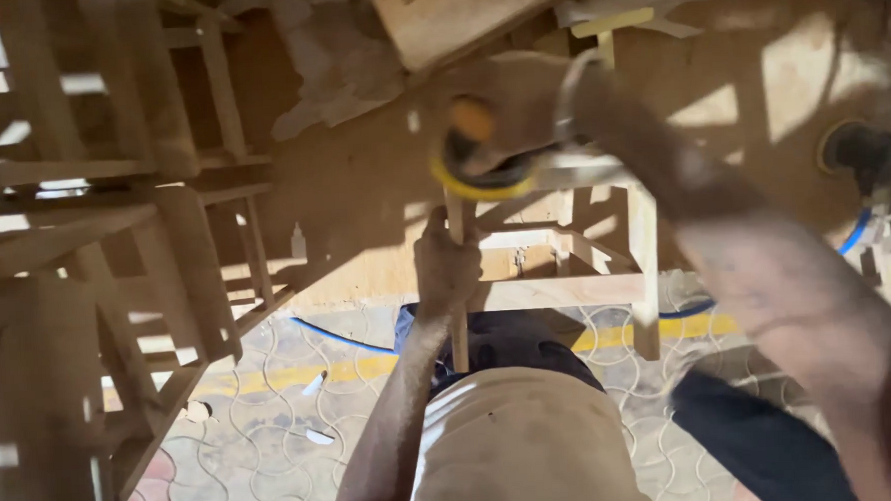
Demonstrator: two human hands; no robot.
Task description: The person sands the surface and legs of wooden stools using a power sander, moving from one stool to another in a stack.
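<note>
A small unfinished wooden stool frame (567, 275) stands in front of me, leaning over my lap. My left hand (444, 266) grips its near left leg. My right hand (519, 107), in a dusty brown glove, holds a round sander (482, 164) with a yellow pad rim. The sander presses on the stool's top edge just above my left hand. My right forearm runs in from the lower right, blurred by motion.
Wooden chair frames (115, 255) are stacked at the left. A cardboard piece (455, 15) lies at the top. Another round sander (857, 152) with a blue hose (856, 238) sits at the right. The floor has patterned paving with a yellow stripe (351, 370).
</note>
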